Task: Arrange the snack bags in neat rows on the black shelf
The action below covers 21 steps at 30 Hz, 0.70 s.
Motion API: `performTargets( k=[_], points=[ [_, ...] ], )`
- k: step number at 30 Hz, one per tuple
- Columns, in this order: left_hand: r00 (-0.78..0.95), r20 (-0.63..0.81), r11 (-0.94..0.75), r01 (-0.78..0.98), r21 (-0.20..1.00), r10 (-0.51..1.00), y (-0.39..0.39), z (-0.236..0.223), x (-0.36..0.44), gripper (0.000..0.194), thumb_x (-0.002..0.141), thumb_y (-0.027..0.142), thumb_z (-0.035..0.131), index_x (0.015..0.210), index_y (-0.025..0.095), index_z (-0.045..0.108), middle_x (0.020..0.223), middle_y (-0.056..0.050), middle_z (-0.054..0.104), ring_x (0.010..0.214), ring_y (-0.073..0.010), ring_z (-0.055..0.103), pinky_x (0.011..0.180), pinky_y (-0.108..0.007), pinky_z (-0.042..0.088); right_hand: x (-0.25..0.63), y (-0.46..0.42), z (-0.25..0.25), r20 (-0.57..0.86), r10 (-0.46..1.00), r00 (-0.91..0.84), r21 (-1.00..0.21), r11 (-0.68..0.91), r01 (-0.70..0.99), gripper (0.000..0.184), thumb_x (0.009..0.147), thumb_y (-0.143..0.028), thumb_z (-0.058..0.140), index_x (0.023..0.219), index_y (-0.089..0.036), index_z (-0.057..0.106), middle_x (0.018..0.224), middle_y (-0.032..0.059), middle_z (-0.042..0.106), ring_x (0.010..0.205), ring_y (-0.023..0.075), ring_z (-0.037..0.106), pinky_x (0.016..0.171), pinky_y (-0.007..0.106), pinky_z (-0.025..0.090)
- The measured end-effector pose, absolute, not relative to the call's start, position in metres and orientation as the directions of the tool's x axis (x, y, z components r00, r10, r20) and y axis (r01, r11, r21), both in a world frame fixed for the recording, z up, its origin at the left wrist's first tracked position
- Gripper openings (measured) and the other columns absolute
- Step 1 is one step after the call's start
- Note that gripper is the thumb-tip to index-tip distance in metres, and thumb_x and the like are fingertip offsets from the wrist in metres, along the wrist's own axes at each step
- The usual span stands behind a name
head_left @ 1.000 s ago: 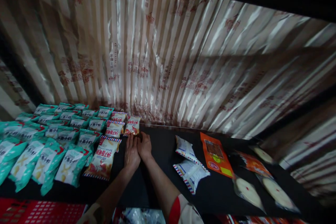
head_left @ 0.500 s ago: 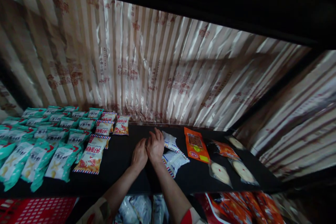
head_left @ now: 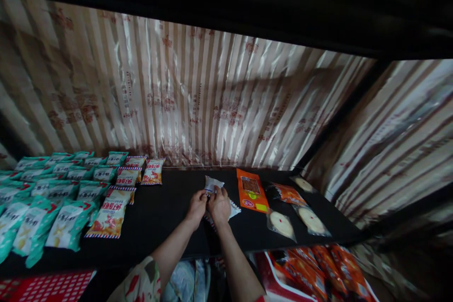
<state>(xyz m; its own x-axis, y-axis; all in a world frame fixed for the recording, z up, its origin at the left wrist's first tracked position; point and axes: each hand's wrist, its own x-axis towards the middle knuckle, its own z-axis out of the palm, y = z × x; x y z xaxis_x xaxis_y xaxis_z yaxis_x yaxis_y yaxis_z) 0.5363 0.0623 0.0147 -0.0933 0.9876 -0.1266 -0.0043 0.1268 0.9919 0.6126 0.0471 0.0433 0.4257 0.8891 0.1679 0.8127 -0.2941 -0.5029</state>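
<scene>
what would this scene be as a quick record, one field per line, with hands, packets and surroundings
left hand: fingers at the white packets, grip unclear
right hand: over the white packets, beside the left hand
surface: black shelf
at left: rows of teal packets, with red-and-white packets beside them
right of hands: flat orange packet, then pale round items in clear wrap
below: red basket at left, more orange packets at right
backdrop: striped, shiny sheet with reddish prints
</scene>
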Motion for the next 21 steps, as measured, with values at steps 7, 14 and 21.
performTargets(
  k=[7, 14, 21],
  points=[
    [-0.246, -0.061, 0.098, 0.141, 0.985, 0.967, 0.058, 0.01, 0.512, 0.019, 0.077, 0.02, 0.052, 0.092, 0.018, 0.064, 0.092, -0.006, 0.066, 0.082, -0.0165, 0.064, 0.072, -0.028, 0.051, 0.592, 0.04, 0.036, 0.29, 0.907, 0.305, -0.537, -0.11, 0.837, 0.038, 0.083, -0.02, 0.038, 0.115, -0.014, 0.059, 0.122, 0.0159, 0.053, 0.11, 0.0254, 0.052, 0.091, 0.034, 0.038],
    [-0.39, -0.028, 0.116, 0.203, 0.972, 0.92, 0.039, -0.001, 0.48, 0.018, 0.076, 0.017, 0.051, 0.089, 0.018, 0.062, 0.088, -0.005, 0.064, 0.079, -0.0158, 0.063, 0.073, -0.029, 0.051, 0.558, 0.019, 0.03, 0.294, 0.929, 0.226, -0.569, -0.02, 0.822, 0.037, 0.082, -0.018, 0.039, 0.113, -0.016, 0.06, 0.122, 0.0148, 0.054, 0.107, 0.0248, 0.053, 0.09, 0.035, 0.04],
    [-0.49, -0.043, 0.125, 0.136, 0.983, 0.871, 0.011, -0.013, 0.457, 0.013, 0.075, 0.024, 0.056, 0.084, 0.016, 0.061, 0.077, -0.003, 0.062, 0.067, -0.014, 0.062, 0.065, -0.028, 0.053, 0.533, -0.011, 0.019, 0.279, 0.934, 0.224, -0.671, 0.023, 0.741, 0.04, 0.082, -0.014, 0.034, 0.115, -0.012, 0.057, 0.121, 0.0136, 0.056, 0.115, 0.0218, 0.05, 0.095, 0.031, 0.038]
  ],
)
